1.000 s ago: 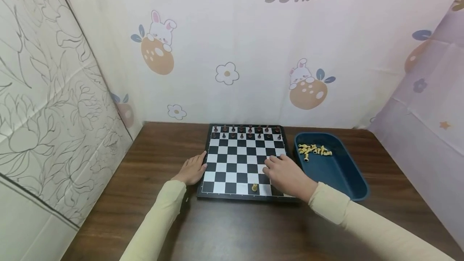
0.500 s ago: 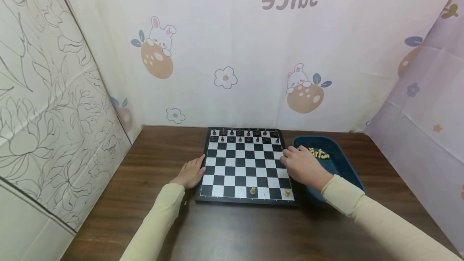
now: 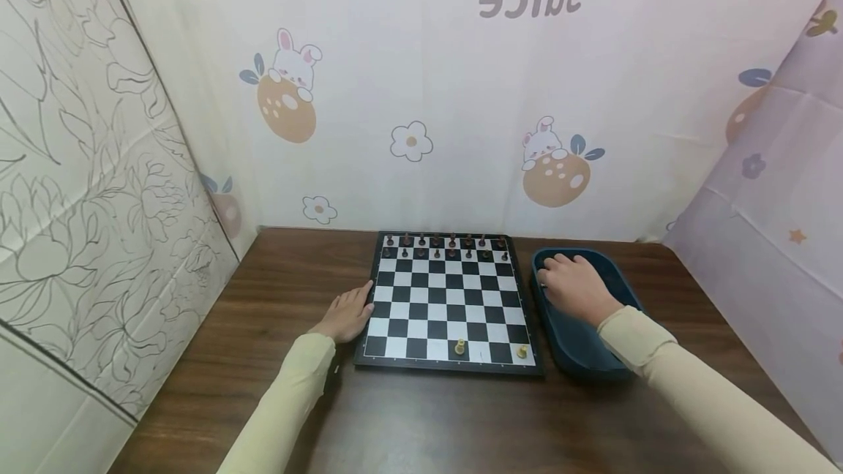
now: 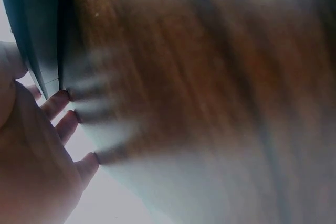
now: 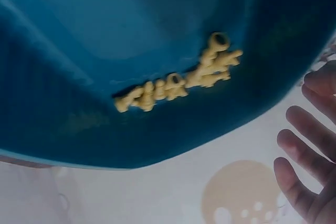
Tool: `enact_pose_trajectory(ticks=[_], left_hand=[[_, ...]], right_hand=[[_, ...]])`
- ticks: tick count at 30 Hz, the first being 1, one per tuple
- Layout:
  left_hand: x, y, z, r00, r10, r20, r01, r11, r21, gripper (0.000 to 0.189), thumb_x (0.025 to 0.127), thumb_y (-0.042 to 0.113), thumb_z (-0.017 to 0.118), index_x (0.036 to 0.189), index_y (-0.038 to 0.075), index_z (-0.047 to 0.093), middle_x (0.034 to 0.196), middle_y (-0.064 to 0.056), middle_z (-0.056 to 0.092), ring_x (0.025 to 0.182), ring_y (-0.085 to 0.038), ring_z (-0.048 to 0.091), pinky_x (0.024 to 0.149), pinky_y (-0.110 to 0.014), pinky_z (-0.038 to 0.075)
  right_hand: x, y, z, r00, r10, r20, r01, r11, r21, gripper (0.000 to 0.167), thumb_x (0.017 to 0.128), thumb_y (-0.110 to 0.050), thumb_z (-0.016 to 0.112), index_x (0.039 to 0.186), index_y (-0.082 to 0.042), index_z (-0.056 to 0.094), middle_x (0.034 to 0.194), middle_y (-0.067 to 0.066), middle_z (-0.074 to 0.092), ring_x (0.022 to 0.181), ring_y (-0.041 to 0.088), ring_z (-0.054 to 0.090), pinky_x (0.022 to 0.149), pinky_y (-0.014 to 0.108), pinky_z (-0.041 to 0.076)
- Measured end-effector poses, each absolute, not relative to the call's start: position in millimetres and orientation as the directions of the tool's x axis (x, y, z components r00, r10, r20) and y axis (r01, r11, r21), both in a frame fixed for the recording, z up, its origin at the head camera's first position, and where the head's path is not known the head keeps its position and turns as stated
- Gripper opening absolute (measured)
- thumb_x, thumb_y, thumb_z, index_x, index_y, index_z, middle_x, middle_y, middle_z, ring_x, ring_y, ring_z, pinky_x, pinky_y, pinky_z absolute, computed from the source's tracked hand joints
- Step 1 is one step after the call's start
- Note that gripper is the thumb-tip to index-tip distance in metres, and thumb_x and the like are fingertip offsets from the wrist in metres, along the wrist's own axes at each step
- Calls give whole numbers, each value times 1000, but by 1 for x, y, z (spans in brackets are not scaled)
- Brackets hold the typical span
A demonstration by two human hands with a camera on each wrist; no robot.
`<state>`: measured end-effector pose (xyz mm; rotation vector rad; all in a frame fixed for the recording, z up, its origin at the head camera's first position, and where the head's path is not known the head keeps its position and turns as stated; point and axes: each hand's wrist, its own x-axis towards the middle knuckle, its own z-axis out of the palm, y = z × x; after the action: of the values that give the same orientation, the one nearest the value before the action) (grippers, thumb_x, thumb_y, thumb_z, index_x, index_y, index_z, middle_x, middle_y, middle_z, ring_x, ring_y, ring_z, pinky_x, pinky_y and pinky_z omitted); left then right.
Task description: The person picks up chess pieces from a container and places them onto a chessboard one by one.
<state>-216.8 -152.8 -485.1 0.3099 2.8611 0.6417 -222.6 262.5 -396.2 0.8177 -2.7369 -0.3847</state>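
Note:
The left hand (image 3: 344, 315) lies on the table with straight, spread fingers, its fingertips at the left edge of the chessboard (image 3: 448, 366). In the left wrist view its fingertips (image 4: 67, 121) rest close by the board's dark side. Over the blue bin (image 3: 582, 364) is the right hand (image 3: 574, 287), fingers apart and loosely bent, holding nothing. The right wrist view shows a row of pale yellow chess pieces (image 5: 173, 87) inside the bin, a short way from the fingers. Two yellow chess pieces stand on the board's near row: one right of the middle (image 3: 459, 347), another in the right corner (image 3: 522, 352).
Dark red-brown chess pieces (image 3: 437, 253) fill the board's two far rows. The bin stands close along the board's right side. Brown wooden table (image 3: 421, 423) surrounds both, and a printed curtain (image 3: 421, 79) hangs behind.
The right hand has left the board and moved right over the bin. A yellow chess piece now shows in the board's near right corner, where the hand covered before. The left hand stays put.

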Motion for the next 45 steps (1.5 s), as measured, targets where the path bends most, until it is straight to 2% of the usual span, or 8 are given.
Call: enact_pose_trajectory(ticks=[11, 19, 25, 38, 45], left_hand=[[-220, -152, -483, -960, 233, -155, 151, 897, 415, 56, 104, 29, 33, 153, 7, 16, 151, -19, 28, 139, -36, 24, 113, -54, 11], [-218, -154, -482, -961, 236, -146, 156, 894, 419, 56, 103, 28, 35, 152, 6, 17, 151, -20, 29, 138, -38, 25, 112, -55, 12], [-218, -156, -482, -961, 230, -155, 147, 895, 422, 57, 103, 30, 34, 153, 7, 17, 151, -20, 28, 139, -37, 24, 113, -55, 11], [-221, -156, -487, -960, 238, -149, 152, 887, 436, 57, 103, 30, 34, 153, 8, 16, 152, -19, 28, 139, -37, 24, 113, -55, 10], [-221, -154, -489, -959, 237, -157, 147, 886, 440, 57, 103, 30, 34, 153, 8, 16, 152, -19, 28, 139, -37, 24, 113, -55, 10]], right_hand=[[-243, 293, -410, -844, -518, 138, -474, 841, 259, 15, 74, -10, 79, 86, -4, 71, 72, 6, 57, 65, 22, 50, 50, 34, 41], [-254, 305, -417, -826, -541, 158, -504, 834, 225, 10, 74, -2, 77, 79, -5, 69, 70, 5, 55, 63, 22, 50, 50, 34, 42], [-262, 309, -428, -843, -522, 129, -489, 844, 219, 14, 72, -2, 80, 81, -5, 70, 73, 7, 59, 66, 24, 53, 53, 37, 45], [-267, 310, -440, -851, -519, 84, -493, 843, 214, 15, 73, -2, 80, 85, -4, 71, 77, 10, 63, 69, 26, 56, 57, 39, 50], [-273, 310, -448, -827, -556, 82, -530, 821, 213, 11, 76, -1, 77, 83, -6, 71, 76, 8, 63, 67, 24, 56, 53, 36, 47]])
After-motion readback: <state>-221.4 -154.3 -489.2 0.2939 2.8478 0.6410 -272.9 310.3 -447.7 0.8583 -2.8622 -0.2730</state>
